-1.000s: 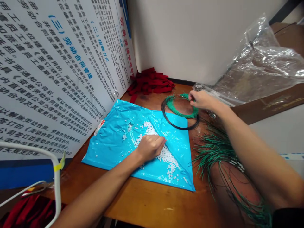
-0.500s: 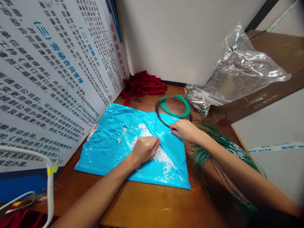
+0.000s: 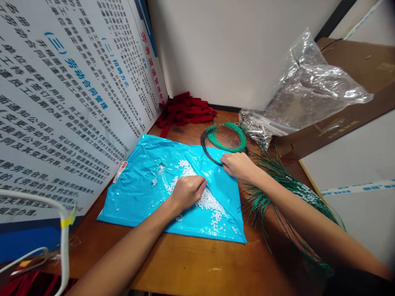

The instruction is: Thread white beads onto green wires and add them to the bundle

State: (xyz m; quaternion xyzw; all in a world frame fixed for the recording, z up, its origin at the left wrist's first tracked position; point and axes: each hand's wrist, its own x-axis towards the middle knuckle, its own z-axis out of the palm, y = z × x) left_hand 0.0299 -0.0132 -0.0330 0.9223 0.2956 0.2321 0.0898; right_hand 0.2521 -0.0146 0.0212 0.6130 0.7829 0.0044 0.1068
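Note:
A blue plastic mailer bag [image 3: 129,197] lies flat on the table, with many small white beads [image 3: 212,203] scattered over its middle and right side. My left hand [image 3: 189,191] is closed above the bead pile, its thumb and forefinger pinched together. What it holds, if anything, is too small to make out. At the bag's upper right, my right hand [image 3: 238,164] is also closed in a pinch, right beside the edge of a dark wire coil [image 3: 206,151]. The contents of its fingers cannot be seen. Green coiled wire [image 3: 243,137] lies together with the dark coil.
Green wire strands [image 3: 262,199] with white beads on them lie under and beside my right forearm. Red fabric strips [image 3: 187,109] are heaped at the back. A clear plastic bag [image 3: 311,90] rests against a cardboard box [image 3: 348,123]. A printed panel [image 3: 77,102] borders the left; a white tube [image 3: 65,255] stands near.

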